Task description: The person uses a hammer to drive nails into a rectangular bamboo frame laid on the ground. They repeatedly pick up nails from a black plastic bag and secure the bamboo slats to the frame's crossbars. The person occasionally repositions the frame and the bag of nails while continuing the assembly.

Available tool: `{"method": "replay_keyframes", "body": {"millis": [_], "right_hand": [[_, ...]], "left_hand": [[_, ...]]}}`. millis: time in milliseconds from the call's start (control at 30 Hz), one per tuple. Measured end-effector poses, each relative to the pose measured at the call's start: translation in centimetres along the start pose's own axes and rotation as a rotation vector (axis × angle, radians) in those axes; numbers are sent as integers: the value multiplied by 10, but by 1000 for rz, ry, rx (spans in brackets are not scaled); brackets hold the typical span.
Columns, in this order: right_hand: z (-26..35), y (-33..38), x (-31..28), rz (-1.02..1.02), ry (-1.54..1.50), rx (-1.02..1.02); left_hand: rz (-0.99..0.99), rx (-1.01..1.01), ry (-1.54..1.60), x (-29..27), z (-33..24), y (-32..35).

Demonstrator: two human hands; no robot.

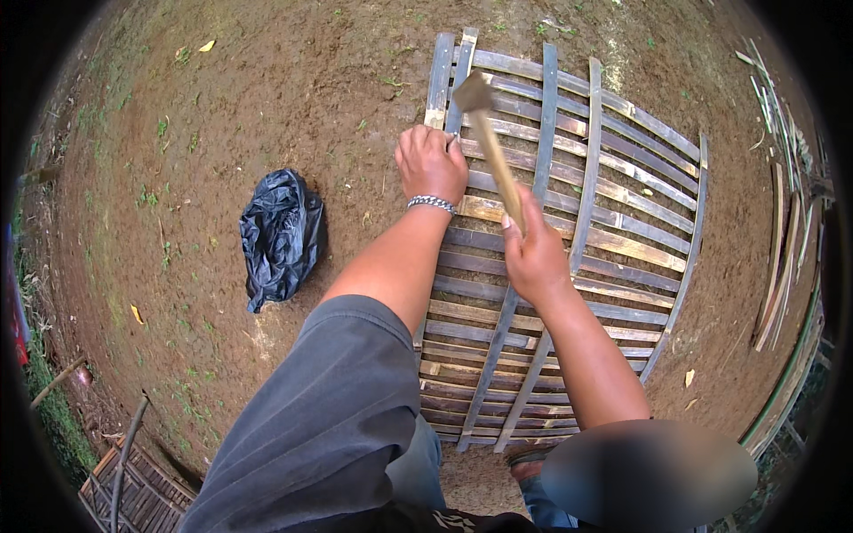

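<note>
Bare dirt ground (267,89), bamboo slat panel (622,231), right hand (533,258) gripping hammer (487,133)

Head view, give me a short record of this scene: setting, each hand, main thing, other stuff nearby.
setting: bare brown dirt ground, outdoors
main thing: bamboo slat panel lying flat on the ground
left hand: pressed on the panel's upper left corner, fingers pinched; bracelet on the wrist
right hand: gripping the wooden handle of a hammer, head raised above the panel
nearby: crumpled black plastic bag left of the panel; loose bamboo strips at right
</note>
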State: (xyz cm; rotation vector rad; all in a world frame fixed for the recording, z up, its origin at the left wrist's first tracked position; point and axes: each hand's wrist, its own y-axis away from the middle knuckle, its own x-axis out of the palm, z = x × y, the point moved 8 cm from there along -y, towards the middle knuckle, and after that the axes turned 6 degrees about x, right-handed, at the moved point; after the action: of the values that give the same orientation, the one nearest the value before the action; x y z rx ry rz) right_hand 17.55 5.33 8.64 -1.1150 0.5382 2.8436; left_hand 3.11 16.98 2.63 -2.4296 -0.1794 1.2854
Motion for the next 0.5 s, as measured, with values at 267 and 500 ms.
{"method": "replay_keyframes", "body": {"millis": [267, 500], "right_hand": [[10, -1, -8, -89, -43, -88], [11, 5, -12, -137, -38, -101]], "left_hand": [[-8, -6, 3, -1, 0, -1], [-4, -8, 12, -2, -2, -1]]}}
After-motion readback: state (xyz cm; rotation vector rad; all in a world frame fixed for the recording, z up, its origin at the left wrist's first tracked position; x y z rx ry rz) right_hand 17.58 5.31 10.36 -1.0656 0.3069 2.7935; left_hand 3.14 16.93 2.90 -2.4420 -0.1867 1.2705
